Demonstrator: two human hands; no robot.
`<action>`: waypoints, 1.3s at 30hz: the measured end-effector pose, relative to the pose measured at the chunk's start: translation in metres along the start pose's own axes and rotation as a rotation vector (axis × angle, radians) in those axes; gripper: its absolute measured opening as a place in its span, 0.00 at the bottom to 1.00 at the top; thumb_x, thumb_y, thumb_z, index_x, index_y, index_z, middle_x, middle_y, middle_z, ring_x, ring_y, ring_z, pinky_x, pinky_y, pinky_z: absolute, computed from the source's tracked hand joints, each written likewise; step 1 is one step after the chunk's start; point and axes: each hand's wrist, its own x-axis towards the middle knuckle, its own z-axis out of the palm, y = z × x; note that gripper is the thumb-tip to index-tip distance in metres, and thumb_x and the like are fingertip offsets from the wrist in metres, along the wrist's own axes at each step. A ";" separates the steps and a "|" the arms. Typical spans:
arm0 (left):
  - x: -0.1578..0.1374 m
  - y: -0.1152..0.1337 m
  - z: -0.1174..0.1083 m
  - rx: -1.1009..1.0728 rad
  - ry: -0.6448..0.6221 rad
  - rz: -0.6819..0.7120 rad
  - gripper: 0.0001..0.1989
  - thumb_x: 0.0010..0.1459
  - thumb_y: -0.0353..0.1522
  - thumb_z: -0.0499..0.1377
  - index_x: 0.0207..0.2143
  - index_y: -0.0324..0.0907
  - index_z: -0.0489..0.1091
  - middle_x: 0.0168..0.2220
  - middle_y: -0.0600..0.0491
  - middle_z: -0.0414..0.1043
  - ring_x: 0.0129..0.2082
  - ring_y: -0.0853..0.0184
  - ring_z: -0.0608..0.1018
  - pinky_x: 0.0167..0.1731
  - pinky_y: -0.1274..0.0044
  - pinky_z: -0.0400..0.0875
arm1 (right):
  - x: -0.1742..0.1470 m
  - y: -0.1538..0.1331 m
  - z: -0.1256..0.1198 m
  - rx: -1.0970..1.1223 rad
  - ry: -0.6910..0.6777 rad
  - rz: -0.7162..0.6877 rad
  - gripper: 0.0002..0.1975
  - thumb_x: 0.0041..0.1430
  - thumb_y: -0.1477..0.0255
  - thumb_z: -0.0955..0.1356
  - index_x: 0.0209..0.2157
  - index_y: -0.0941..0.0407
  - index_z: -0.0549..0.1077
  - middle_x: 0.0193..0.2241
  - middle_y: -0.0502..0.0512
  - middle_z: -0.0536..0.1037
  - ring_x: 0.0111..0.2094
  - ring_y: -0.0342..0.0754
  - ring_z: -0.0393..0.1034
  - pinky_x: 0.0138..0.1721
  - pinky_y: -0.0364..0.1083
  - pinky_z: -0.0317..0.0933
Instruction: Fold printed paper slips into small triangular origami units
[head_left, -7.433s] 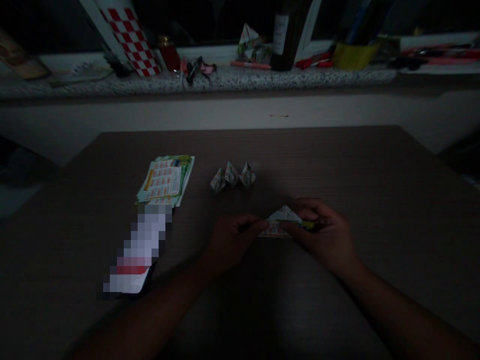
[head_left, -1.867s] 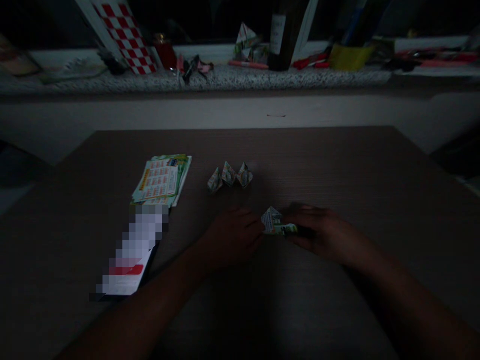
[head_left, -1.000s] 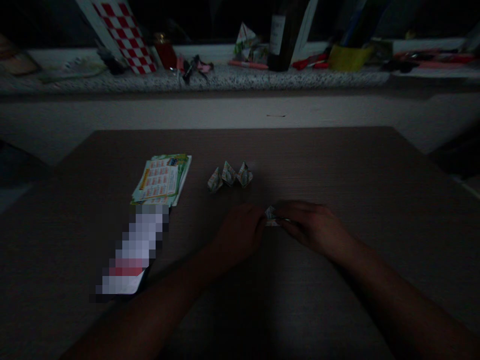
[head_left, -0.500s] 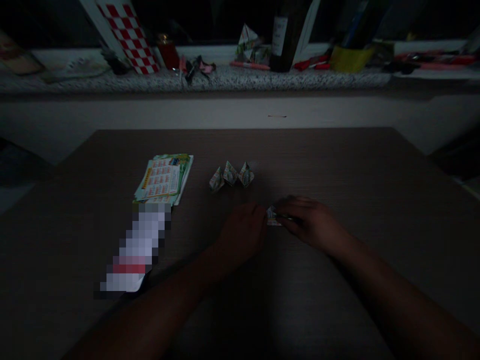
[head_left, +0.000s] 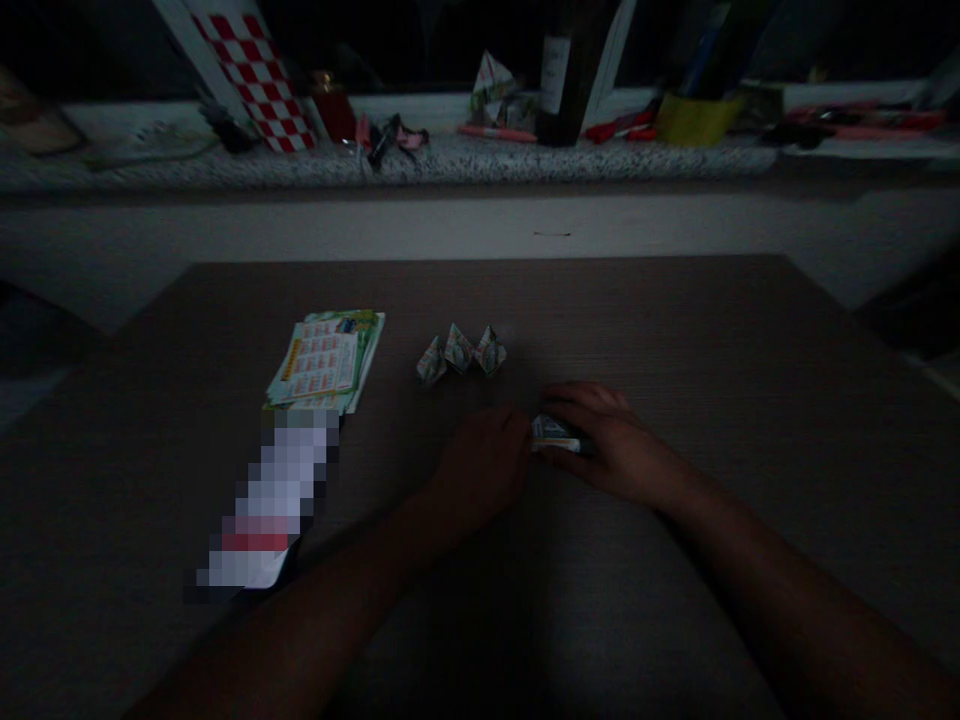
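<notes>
A small folded piece of printed paper (head_left: 553, 432) lies on the dark wooden table between my hands. My left hand (head_left: 486, 458) is closed on its left end, the fingertips mostly hidden from me. On the other side my right hand (head_left: 616, 436) curves round the paper, fingers at its far edge and thumb at its near edge. Three folded paper pieces (head_left: 459, 350) with pointed tips stand in a row just beyond my left hand. To their left is a stack of printed paper sheets (head_left: 322, 355).
A phone-like object with a pixelated face (head_left: 281, 500) lies left of my left forearm. Behind the table (head_left: 637, 300), a speckled sill (head_left: 450, 160) carries a red-and-white checked container (head_left: 259, 85), a dark bottle (head_left: 559, 90), a yellow holder (head_left: 697, 118) and small items.
My right hand has opened wider and shifted around the folded paper, so more of the paper shows. My left hand stays in place at its left end.
</notes>
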 end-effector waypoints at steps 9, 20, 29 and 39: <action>-0.002 -0.002 0.001 -0.058 0.008 -0.023 0.07 0.62 0.28 0.49 0.37 0.37 0.66 0.36 0.48 0.70 0.36 0.63 0.72 0.38 0.71 0.68 | -0.001 -0.007 0.003 0.275 0.089 0.099 0.16 0.55 0.69 0.71 0.45 0.53 0.69 0.39 0.57 0.77 0.42 0.53 0.71 0.44 0.52 0.63; -0.004 0.000 -0.005 -0.481 0.288 -0.251 0.07 0.62 0.32 0.52 0.40 0.39 0.64 0.38 0.49 0.67 0.36 0.66 0.70 0.37 0.73 0.68 | -0.004 -0.015 0.013 0.773 0.322 0.374 0.11 0.53 0.69 0.71 0.37 0.55 0.68 0.23 0.47 0.75 0.25 0.43 0.70 0.28 0.43 0.64; -0.004 0.006 -0.006 -1.404 -0.021 -0.562 0.13 0.54 0.36 0.62 0.38 0.37 0.72 0.25 0.55 0.72 0.22 0.74 0.71 0.25 0.80 0.67 | -0.001 -0.035 0.003 1.158 0.496 0.594 0.16 0.46 0.68 0.75 0.30 0.54 0.64 0.20 0.46 0.77 0.18 0.41 0.69 0.19 0.39 0.62; -0.005 0.005 -0.006 -1.514 -0.109 -0.506 0.08 0.52 0.33 0.63 0.31 0.36 0.75 0.23 0.54 0.74 0.22 0.72 0.73 0.26 0.80 0.67 | -0.004 -0.044 0.002 1.112 0.506 0.543 0.13 0.47 0.72 0.74 0.29 0.55 0.66 0.15 0.42 0.72 0.15 0.37 0.63 0.17 0.36 0.55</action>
